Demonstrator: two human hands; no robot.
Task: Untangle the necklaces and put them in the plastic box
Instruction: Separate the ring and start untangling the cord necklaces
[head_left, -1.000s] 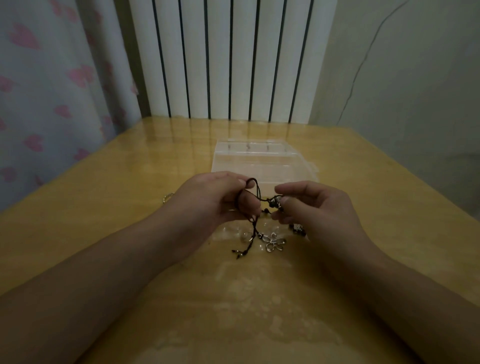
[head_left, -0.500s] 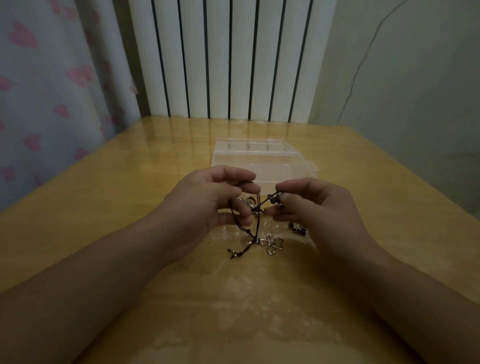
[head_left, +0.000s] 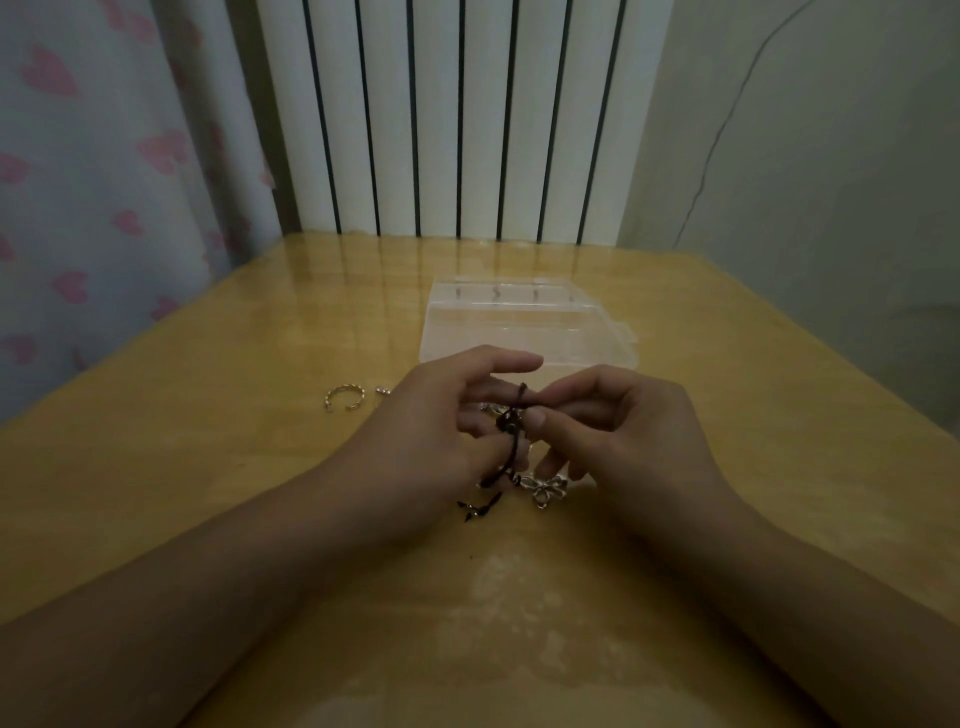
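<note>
Over the middle of the desk (head_left: 218, 467), the person works both hands close together just above the wood, near the front edge of the plastic box (head_left: 524, 332). Between them runs a black cord necklace (head_left: 514, 441), looped up over the fingertips and trailing down to the desk, where its loose ends lie beside a silver flower pendant (head_left: 549, 491). The right hand (head_left: 618, 431) has its grip closed on the cord, thumb and forefinger pinching it at what looks like a knot or bead. The left hand (head_left: 441, 431) has fingers curled into the same tangle and seems to hold the cord lower down, though its forefinger sticks out straight toward the box; exactly which strands it grips I cannot make out. A glint of silver chain shows between the hands, too blurred to follow. The plastic box lies open behind the hands, and I see no necklace in it, only some small marks at the back that I cannot identify. Off to the left on the desk rest a gold open ring (head_left: 345, 399) and a small piece (head_left: 383, 391) beside it. By my reckoning the untangling is under way and unfinished, and the boxing-up has not begun.
</note>
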